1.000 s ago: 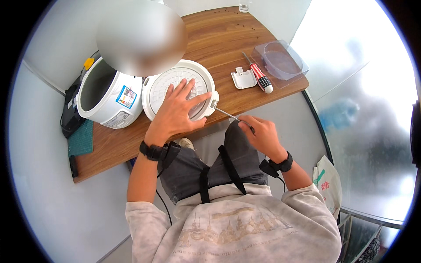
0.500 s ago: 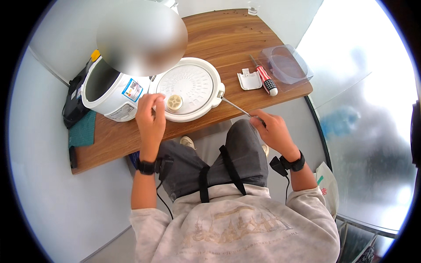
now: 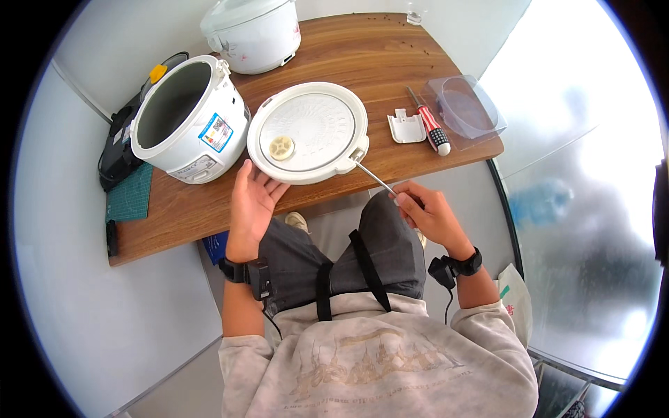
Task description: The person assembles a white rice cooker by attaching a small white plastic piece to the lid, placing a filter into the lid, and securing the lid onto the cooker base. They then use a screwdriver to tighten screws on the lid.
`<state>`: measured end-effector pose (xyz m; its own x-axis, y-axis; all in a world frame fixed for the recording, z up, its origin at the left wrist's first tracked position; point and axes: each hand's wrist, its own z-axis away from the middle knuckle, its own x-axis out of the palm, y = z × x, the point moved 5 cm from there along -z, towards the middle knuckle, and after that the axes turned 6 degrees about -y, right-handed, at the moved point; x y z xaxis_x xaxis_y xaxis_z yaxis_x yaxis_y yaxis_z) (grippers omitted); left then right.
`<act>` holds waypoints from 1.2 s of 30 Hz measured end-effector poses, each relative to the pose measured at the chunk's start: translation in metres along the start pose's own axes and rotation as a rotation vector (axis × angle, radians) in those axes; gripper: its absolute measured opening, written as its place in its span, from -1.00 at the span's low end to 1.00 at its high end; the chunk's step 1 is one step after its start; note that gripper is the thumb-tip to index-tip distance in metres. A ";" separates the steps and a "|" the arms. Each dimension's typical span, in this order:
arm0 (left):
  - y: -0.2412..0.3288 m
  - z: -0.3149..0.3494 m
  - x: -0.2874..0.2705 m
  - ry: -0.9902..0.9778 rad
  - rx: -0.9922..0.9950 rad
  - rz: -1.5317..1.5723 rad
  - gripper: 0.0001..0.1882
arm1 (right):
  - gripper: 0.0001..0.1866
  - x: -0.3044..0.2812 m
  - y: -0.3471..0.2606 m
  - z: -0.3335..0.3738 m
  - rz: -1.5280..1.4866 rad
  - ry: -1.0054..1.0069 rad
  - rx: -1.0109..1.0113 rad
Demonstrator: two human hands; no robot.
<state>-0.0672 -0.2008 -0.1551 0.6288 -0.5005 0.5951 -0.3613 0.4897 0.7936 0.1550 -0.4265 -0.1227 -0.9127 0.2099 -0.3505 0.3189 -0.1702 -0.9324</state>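
Note:
My right hand (image 3: 423,210) is closed round a slim metal rod-like tool (image 3: 375,175), its rear end hidden in the fingers. The tool's tip meets the notched latch tab on the edge of a round white rice cooker lid (image 3: 327,136). A cream round valve piece (image 3: 281,148) sits on the lid's left part. My left hand (image 3: 255,202) is open, palm up, with its fingertips at the lid's lower left rim. I cannot tell whether they bear its weight. Left of the lid stands the open white rice cooker body (image 3: 209,157).
A second white rice cooker (image 3: 258,42) stands at the back. To the right lie a small white plastic cover (image 3: 406,128), a screwdriver (image 3: 432,129) and a clear plastic box (image 3: 467,108). A green cutting mat (image 3: 131,198) and black bag (image 3: 118,153) are at the left.
My left hand has gone from closed fingers above the lid's left edge to an open palm at its lower rim. The right hand still keeps the tool at the latch tab.

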 end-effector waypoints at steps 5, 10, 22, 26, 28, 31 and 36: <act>-0.025 0.006 0.036 -0.254 -0.054 -0.011 -0.25 | -0.77 0.014 0.002 -0.003 -0.213 -0.065 0.108; -0.036 0.004 0.065 -0.200 0.005 -0.174 -0.32 | -0.79 0.023 -0.001 -0.003 -0.141 0.008 0.072; -0.042 -0.013 0.065 -0.306 -0.011 -0.027 -0.36 | -0.81 0.044 -0.003 -0.009 -0.267 -0.046 0.073; -0.039 -0.013 0.068 -0.333 0.026 -0.022 -0.31 | -0.81 0.048 0.005 -0.011 -0.321 -0.052 0.068; -0.040 -0.015 0.067 -0.359 0.016 0.047 -0.30 | -0.81 0.048 0.008 -0.010 -0.259 -0.006 0.007; -0.048 -0.021 0.056 -0.379 0.013 0.178 -0.29 | -0.79 0.048 0.007 -0.010 -0.352 -0.003 0.025; -0.052 -0.024 0.049 -0.301 0.108 0.053 -0.29 | -0.75 0.051 0.002 -0.008 -0.496 -0.090 0.077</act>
<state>-0.0010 -0.2333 -0.1699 0.3811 -0.6731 0.6338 -0.4689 0.4501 0.7600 0.1107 -0.4081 -0.1429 -0.9690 0.2006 0.1445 -0.1747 -0.1420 -0.9743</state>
